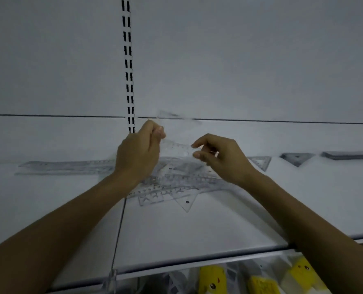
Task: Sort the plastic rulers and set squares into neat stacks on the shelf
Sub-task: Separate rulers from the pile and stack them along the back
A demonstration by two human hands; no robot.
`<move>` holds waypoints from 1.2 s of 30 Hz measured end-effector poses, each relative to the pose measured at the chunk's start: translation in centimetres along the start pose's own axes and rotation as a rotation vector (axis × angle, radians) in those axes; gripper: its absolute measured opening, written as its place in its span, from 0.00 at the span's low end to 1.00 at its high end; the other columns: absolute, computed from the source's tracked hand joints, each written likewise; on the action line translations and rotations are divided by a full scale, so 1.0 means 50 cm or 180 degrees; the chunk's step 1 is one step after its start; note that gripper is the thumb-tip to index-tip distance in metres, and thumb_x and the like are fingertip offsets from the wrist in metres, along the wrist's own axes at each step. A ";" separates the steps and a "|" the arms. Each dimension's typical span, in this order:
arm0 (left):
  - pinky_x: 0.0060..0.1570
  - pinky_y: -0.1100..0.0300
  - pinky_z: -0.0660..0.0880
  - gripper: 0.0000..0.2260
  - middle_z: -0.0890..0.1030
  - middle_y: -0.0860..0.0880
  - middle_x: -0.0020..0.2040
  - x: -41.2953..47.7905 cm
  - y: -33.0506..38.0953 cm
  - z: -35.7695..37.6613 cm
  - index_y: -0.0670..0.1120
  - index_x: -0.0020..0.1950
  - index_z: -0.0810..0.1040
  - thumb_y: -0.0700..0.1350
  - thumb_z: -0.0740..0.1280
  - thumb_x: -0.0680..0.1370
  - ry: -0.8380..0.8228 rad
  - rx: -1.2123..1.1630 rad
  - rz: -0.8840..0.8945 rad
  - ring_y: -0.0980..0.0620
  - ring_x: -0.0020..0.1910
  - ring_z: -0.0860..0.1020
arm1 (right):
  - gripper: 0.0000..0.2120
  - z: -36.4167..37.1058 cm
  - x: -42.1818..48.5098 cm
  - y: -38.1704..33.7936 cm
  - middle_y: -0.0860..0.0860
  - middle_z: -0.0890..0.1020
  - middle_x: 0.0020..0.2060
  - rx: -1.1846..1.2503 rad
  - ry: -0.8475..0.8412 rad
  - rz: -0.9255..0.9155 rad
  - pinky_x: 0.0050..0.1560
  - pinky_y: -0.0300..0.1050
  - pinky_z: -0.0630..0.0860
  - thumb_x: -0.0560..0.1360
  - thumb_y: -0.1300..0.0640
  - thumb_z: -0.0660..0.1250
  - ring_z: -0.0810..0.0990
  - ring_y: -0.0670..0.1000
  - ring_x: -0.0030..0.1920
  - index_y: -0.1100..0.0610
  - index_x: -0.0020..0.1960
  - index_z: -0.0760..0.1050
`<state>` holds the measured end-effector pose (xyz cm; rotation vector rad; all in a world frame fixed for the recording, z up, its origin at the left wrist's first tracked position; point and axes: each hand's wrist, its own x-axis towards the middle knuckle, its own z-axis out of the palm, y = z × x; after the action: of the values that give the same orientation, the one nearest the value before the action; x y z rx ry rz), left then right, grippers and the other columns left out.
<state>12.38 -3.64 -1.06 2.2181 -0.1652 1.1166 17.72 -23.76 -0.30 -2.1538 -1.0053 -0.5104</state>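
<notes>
One held set square [176,145], clear plastic, is hanging in the air between my two hands, above the shelf [197,230]. My left hand [138,155] is pinching its left corner between thumb and fingertips. My right hand [220,158] is curling its fingers at the opposite edge; it is blurred, so I cannot tell whether it is gripping.

Below both hands, one loose heap [170,187] of clear rulers and set squares is lying, count unreadable.

Left of my left hand: one row of long rulers [66,166].

Right of my right hand: one lone set square [260,162], one dark triangle stack [296,158], one dark ruler stack [350,155].
</notes>
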 end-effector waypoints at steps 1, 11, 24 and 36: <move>0.31 0.49 0.76 0.15 0.77 0.50 0.28 -0.001 0.005 0.004 0.49 0.46 0.73 0.55 0.51 0.81 -0.0108 0.0214 0.0084 0.49 0.27 0.76 | 0.07 -0.007 0.005 -0.002 0.44 0.80 0.36 -0.0228 -0.0029 -0.0064 0.41 0.44 0.75 0.76 0.54 0.66 0.78 0.46 0.38 0.52 0.53 0.78; 0.36 0.54 0.76 0.08 0.82 0.55 0.35 0.061 0.212 0.166 0.49 0.50 0.72 0.48 0.54 0.82 -0.0806 -0.0254 -0.0142 0.49 0.25 0.78 | 0.05 -0.227 -0.035 0.147 0.47 0.83 0.42 -0.0671 0.0432 -0.0100 0.43 0.43 0.73 0.75 0.56 0.68 0.77 0.46 0.41 0.53 0.49 0.81; 0.35 0.55 0.76 0.08 0.82 0.54 0.33 0.084 0.504 0.617 0.47 0.47 0.74 0.48 0.58 0.81 -0.0761 -0.1149 -0.0712 0.51 0.22 0.76 | 0.05 -0.560 -0.179 0.574 0.53 0.83 0.45 -0.2078 0.0733 0.0508 0.40 0.42 0.66 0.76 0.59 0.66 0.79 0.55 0.45 0.57 0.50 0.80; 0.26 0.60 0.75 0.08 0.83 0.51 0.33 0.053 0.479 0.725 0.48 0.45 0.75 0.44 0.58 0.81 -0.0937 -0.1129 -0.0942 0.51 0.23 0.77 | 0.05 -0.594 -0.205 0.789 0.53 0.81 0.33 -0.2370 0.0942 0.0432 0.27 0.44 0.72 0.69 0.65 0.72 0.78 0.56 0.32 0.59 0.36 0.80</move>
<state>29.53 -43.63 -3.07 1.9930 -0.1401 0.5506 40.43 -68.68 -2.98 -2.6388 -0.5359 -1.2441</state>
